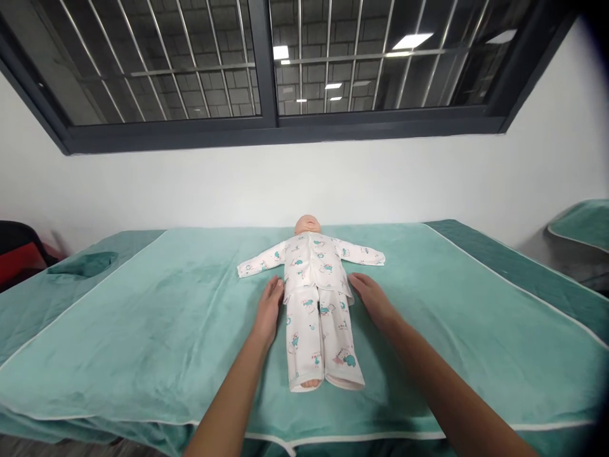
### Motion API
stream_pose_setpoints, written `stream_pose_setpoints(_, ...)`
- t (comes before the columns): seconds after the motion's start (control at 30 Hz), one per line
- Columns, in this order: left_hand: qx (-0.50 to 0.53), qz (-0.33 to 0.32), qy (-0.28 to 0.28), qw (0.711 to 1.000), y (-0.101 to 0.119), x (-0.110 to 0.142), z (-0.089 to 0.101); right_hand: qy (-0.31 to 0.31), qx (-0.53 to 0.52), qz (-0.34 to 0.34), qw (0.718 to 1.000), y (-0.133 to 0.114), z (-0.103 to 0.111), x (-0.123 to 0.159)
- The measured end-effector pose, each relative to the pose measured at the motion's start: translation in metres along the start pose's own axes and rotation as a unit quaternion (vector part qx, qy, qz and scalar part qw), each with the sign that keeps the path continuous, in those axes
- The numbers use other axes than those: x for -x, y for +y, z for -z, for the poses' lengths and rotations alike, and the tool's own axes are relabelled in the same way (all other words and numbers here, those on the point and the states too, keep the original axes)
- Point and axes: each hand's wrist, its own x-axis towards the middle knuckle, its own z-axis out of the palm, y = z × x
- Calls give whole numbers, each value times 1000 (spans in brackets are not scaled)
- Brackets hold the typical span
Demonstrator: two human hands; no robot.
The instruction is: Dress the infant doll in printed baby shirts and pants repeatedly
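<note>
A baby doll [307,223] lies on its back with its head toward the wall. It wears a white patterned pajama top [311,263], its sleeves spread out to both sides, and matching pajama pants [304,330]. Toes show at the left pant cuff; the other foot is hidden in the cloth. My left hand [270,308] rests at the left edge of the top near the waist, fingers stretched out and holding nothing. On the opposite side, my right hand [373,298] lies with extended fingers close to the top's right edge, also holding nothing.
A green plush blanket [143,330] with white piping covers the bed. Behind it are a white wall [214,184] and a dark-framed window [269,130] with bars outside. A red and black object [21,257] stands at far left, and green cloth [583,222] at far right.
</note>
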Motion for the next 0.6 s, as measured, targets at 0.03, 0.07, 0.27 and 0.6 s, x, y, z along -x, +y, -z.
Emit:
stream_pose_setpoints(0.03,0,6,-25,1000,0,-7,-7,-28,-24,-9,999,3,-12,-13)
stream_pose_setpoints(0.07,-6,7,-53,999,1,-13,-13,-57,-47,-16,997,7,-22,-24)
stream_pose_setpoints(0.27,40,-1,-95,995,-2,-43,-32,-143,-171,-23,975,19,-52,-62)
stream_pose_setpoints(0.6,136,13,-39,990,-18,-69,-22,-165,-261,-79,948,19,-47,-73)
